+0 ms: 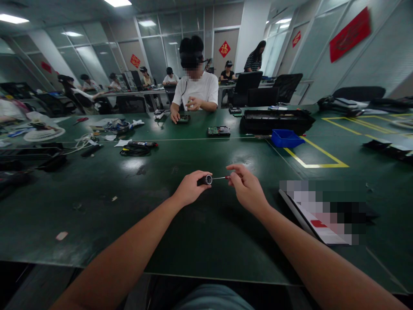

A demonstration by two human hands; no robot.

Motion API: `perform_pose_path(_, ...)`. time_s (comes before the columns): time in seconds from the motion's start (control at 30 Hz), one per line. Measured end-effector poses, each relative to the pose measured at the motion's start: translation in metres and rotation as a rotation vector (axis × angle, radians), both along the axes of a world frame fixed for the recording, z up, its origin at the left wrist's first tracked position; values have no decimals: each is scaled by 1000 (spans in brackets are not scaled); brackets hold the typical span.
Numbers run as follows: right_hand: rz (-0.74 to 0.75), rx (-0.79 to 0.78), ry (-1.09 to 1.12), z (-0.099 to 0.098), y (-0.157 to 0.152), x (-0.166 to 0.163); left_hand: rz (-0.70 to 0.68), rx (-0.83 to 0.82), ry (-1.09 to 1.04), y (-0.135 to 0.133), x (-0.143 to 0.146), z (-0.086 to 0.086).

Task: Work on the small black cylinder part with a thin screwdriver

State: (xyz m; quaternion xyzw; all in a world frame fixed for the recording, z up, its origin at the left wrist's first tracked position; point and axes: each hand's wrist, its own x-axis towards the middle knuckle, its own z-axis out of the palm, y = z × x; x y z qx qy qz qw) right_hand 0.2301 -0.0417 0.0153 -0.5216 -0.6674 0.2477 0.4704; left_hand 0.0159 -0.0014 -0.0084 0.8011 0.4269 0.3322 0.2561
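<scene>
In the head view, my left hand [189, 187] is closed around a short dark cylinder with a silvery ring at its end [208, 179]. What kind of part it is, I cannot make out. My right hand [248, 187] grips a screwdriver [220, 178] by its red handle, most of which the fingers hide. Its thin metal shaft points left, and the tip meets or nearly meets the cylinder's side; I cannot tell which. Both hands are above the middle of the green table [206, 241].
A coiled black cable [137, 149] lies left of centre. Farther back are a green circuit board [218, 131], a long black casing [274, 122] and a blue bin [286, 138]. A blurred-out flat item [309, 215] lies right. Across the table, a person [195, 92] handles parts.
</scene>
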Motion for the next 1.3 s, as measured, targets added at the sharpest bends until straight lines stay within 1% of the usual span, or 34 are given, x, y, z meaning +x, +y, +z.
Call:
perform_pose_path(0.07,10,-4,-3,1,-1,0,0,-1,-2,0,0,-1)
perform_pose_path(0.23,-48,5,-69,-1,3,0,-10,8,-6,1,0,-3)
perform_pose_path(0.4,-8,-30,-21,0,3,0,-5,14,-6,2,1,-3)
perform_pose_path(0.53,13,-27,27,0,-1,-1,11,12,-2,1,1,-1)
perform_pose_path(0.6,-13,-31,101,-3,-2,-2,12,13,-3,1,1,0)
perform_pose_path(0.67,-48,-19,226,-7,0,-3,10,15,-8,0,2,0)
perform_pose_path(0.73,-44,-3,332,-11,4,-3,10,15,-7,-1,3,0)
perform_pose_path(0.8,-29,-6,388,-14,8,-4,13,18,-8,-1,4,0)
perform_pose_path(0.87,-11,-31,450,-16,11,-5,29,29,-23,0,4,0)
perform_pose_path(0.97,3,-92,629,-18,13,-7,59,65,-65,1,3,0)
perform_pose_path(1.03,0,-133,750,-18,14,-8,39,96,-82,3,2,1)
perform_pose_path(1.1,1,-198,839,-18,16,-7,-12,122,-55,4,2,3)
perform_pose_path(1.17,-11,-271,882,-18,19,-6,-38,134,6,5,1,5)
perform_pose_path(1.2,-37,-284,884,-19,20,-5,-39,133,39,6,1,6)
perform_pose_path(1.3,-115,-224,838,-21,21,-4,-24,121,89,7,1,7)
